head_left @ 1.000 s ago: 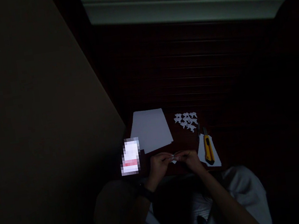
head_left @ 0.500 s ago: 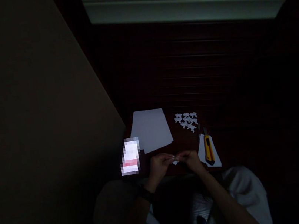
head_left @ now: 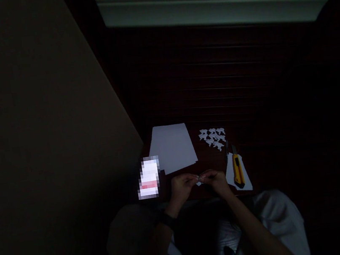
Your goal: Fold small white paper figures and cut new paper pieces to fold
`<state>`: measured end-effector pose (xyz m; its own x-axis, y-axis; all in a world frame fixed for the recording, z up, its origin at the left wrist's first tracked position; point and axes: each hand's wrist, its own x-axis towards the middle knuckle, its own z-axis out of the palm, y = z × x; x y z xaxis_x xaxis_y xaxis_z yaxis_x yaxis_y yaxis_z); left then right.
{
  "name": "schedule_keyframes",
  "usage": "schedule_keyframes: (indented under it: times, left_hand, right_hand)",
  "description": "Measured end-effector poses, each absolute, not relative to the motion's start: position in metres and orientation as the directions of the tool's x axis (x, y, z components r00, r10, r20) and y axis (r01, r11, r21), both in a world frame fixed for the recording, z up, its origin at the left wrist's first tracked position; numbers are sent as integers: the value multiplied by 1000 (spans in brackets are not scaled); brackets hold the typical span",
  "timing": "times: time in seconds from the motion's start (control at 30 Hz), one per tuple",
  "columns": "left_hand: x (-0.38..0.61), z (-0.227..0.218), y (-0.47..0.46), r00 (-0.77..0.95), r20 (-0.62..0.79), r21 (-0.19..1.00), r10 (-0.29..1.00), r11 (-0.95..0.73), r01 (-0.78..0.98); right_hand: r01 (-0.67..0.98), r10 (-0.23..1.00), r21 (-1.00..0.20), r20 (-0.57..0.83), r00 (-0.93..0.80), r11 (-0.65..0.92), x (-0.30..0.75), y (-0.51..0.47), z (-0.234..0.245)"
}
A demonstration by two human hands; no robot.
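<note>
Left hand (head_left: 181,189) and right hand (head_left: 218,182) nearly closed, fingertips jointly pinching one small paper piece (head_left: 199,183) at the near edge of the dark table (head_left: 209,162). Bright screen (head_left: 149,177) pixelated, unreadable; dim room, pale slatted panel (head_left: 209,4) beyond. Count: one yellow cutter (head_left: 238,172) on small white paper (head_left: 247,182), one large paper stack (head_left: 173,148), roughly nine overlapping folded shapes (head_left: 212,137).

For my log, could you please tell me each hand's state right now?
Left hand: closed, holding a small white paper.
Right hand: closed, holding the same paper.

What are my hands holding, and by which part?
A small white paper, pinched at its far part by the left hand and right hand; exact spot hidden.
</note>
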<state>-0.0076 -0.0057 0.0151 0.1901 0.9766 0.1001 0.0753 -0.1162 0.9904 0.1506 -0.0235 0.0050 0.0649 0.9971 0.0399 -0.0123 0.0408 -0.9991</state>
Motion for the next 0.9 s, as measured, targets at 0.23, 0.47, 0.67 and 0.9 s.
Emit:
schedule_keyframes:
  times: [0.23, 0.47, 0.67, 0.9]
  left_hand:
    - [-3, 13, -6, 189, 78, 997, 979, -79, 2]
    - [-9, 11, -2, 248, 42, 998, 968, -52, 33]
    - [-10, 16, -2, 198, 32, 999, 980, -39, 34]
    - [-6, 13, -5, 165, 30, 999, 986, -34, 24]
  right_hand:
    - [-24, 996, -999, 24, 85, 26, 151, -27, 5]
    - [27, 997, -998, 56, 50, 55, 154, -26, 7]
    - [0, 997, -997, 73, 22, 73, 155, -24, 5]
    - [-54, 998, -998, 39, 52, 41, 154, -27, 2]
